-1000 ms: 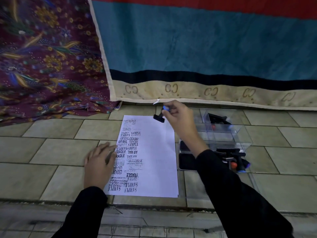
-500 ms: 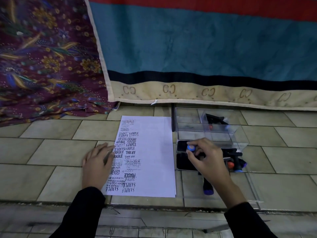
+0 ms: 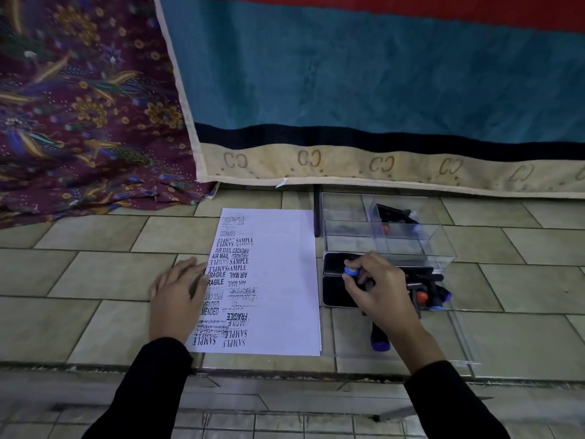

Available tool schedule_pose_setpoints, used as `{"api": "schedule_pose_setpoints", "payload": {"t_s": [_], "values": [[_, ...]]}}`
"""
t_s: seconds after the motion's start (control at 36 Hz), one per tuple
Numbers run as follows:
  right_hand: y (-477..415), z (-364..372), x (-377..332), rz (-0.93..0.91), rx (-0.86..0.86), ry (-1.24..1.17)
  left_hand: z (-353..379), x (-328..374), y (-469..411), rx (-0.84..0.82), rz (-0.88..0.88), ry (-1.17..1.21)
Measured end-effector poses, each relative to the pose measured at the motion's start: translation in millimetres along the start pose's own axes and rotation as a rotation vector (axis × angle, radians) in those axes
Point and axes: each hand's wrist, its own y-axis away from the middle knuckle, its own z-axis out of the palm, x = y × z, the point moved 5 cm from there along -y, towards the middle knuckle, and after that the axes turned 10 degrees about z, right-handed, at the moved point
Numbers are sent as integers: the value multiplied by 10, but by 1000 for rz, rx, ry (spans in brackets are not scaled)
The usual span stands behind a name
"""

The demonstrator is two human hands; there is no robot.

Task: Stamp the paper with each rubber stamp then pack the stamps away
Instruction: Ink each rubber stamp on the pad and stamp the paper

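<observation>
The right hand (image 3: pixel 376 289) hides all of the blue-capped stamp (image 3: pixel 350 271) but its cap, and much of the black ink pad (image 3: pixel 334 264). At its 9 o'clock the left hand (image 3: pixel 179 299) (motion-blurred) covers an edge of the paper (image 3: pixel 285 280); the topmost prints are illegible.

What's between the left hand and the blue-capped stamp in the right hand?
Head view: the stamped paper. The left hand rests on its left edge; the right hand pinches the blue-capped stamp over the ink pad just beyond its right edge.
</observation>
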Motion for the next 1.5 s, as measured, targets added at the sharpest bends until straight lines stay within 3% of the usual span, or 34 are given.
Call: {"api": "schedule_pose_setpoints", "payload": {"t_s": [0.28, 0.58, 0.75, 1.14, 1.5], "values": [[2, -9, 6, 20, 32, -24, -4, 33, 11, -14, -5, 5], [-2, 8, -72, -18, -51, 33, 6, -10, 9, -10, 6, 9], [-394, 113, -486, -67, 25, -126, 2, -2, 2, -8, 1, 32], [-1174, 1358, -919, 9, -318, -28, 14, -31, -11, 2, -11, 27], [-1247, 1660, -940, 27, -393, 50, 11, -26, -16, 1, 5, 14]]}}
